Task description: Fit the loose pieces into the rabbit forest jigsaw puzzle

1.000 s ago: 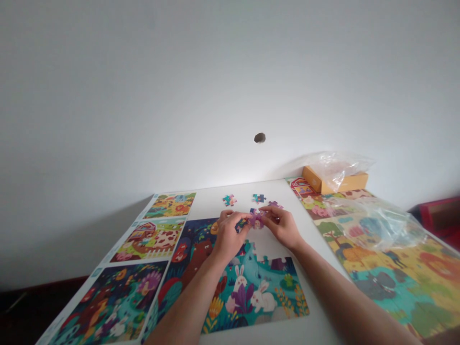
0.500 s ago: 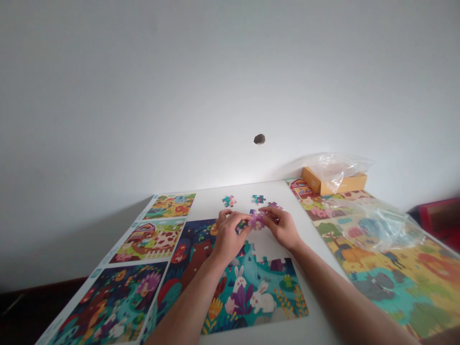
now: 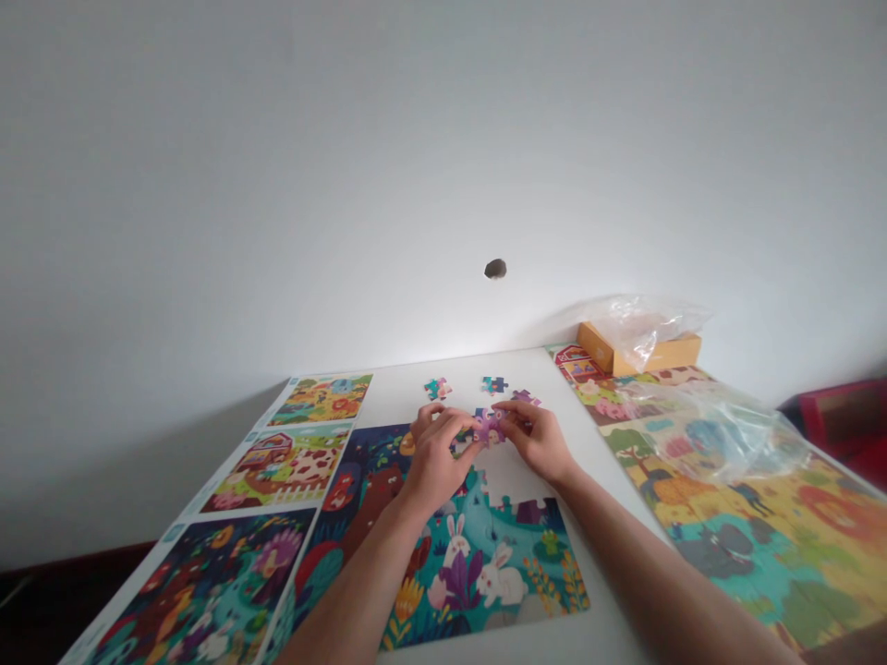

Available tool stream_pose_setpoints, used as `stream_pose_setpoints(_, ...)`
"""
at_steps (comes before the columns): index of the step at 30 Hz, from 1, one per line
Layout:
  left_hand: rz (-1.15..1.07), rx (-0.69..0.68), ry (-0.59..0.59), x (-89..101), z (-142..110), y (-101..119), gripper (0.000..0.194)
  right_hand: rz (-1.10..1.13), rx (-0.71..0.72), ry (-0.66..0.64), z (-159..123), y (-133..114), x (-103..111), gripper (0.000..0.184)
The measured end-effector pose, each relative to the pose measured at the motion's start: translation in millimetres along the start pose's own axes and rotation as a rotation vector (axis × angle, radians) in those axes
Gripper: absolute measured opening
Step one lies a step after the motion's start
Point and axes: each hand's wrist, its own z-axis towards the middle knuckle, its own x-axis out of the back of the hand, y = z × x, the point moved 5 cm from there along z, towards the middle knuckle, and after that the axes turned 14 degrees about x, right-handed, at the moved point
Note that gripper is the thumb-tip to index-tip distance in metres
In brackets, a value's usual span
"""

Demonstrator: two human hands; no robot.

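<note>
Between my hands is a purple puzzle piece [image 3: 491, 426]. My left hand [image 3: 442, 453] pinches its left side with closed fingers, and my right hand [image 3: 537, 438] grips its right side. Below lies a partly joined forest jigsaw [image 3: 485, 563] with white rabbits and a bear; its upper right part has a gap showing the white table. Loose pieces lie beyond my hands: a teal and pink puzzle piece [image 3: 438, 388], a teal and blue puzzle piece [image 3: 494, 385] and a purple puzzle piece [image 3: 525, 398] partly behind my right hand.
Printed picture sheets [image 3: 277, 466] run along the table's left side. On the right lies a finished-looking savanna puzzle [image 3: 735, 536] under a clear plastic bag [image 3: 735, 434]. An orange box [image 3: 658, 354] with more plastic stands at the back, near the wall [image 3: 346, 185].
Both hands still hold the purple piece in nearly the same place. The whole view has shifted slightly, so things appear a little further left.
</note>
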Motion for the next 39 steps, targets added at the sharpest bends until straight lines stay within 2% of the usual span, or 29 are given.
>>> stream_pose_setpoints(6, 0.005, -0.005, 0.042, 2.2, -0.3, 2.2, 0.011, 0.015, -0.001, 0.000, -0.4, 0.8, -0.9, 0.026)
stream_pose_setpoints(15, -0.013, -0.005, 0.045, 3.2, -2.1, 2.7, 0.020, 0.058, 0.002, -0.001, -0.1, -0.5, -2.5, 0.024)
stream_pose_setpoints(21, -0.019, -0.056, 0.018, 3.9, -0.5, 6.5, 0.017, 0.028, 0.001, 0.009, -0.1, 0.1, -0.7, 0.024)
stream_pose_setpoints(27, -0.047, 0.013, 0.031, 5.4, -0.8, 3.3, 0.019, 0.021, 0.001, 0.011, 0.3, -1.4, -0.5, 0.025)
stream_pose_setpoints(30, -0.105, 0.026, 0.028, 6.9, -1.8, -1.0, 0.027, 0.011, -0.010, 0.019, 0.0, -2.0, 0.8, 0.025)
stream_pose_setpoints(35, -0.123, 0.156, 0.179, 12.3, 0.4, -19.0, 0.035, -0.019, -0.023, 0.042, 0.1, -0.7, 3.2, 0.025)
stream_pose_setpoints(39, -0.099, 0.195, 0.201, 11.4, 1.7, -25.4, 0.037, -0.041, -0.022, 0.052, 0.0, 1.6, 3.4, 0.025)
